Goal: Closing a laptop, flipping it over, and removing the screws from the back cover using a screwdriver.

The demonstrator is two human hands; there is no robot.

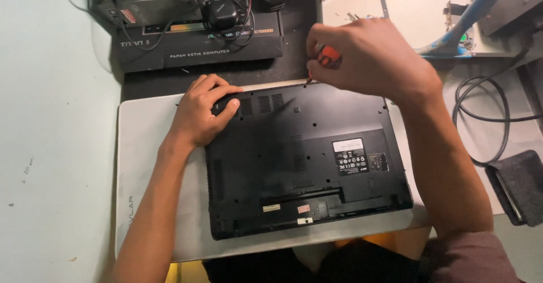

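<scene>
Laptop point(308, 158) upturned; left hand point(203, 110) clasps corner; right hand point(367, 56) clenches mostly hidden screwdriver point(327, 58).

Pale workbench point(51, 119), grey mat point(147, 147) on it, black box point(198, 48), coiled cable point(481, 107), dark pouch point(517, 187)

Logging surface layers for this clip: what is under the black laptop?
The laptop lies bottom-up on a light grey mat, which shows around its left and front edges. The mat beneath the laptop is hidden, as is the laptop's downward-facing side.
</scene>
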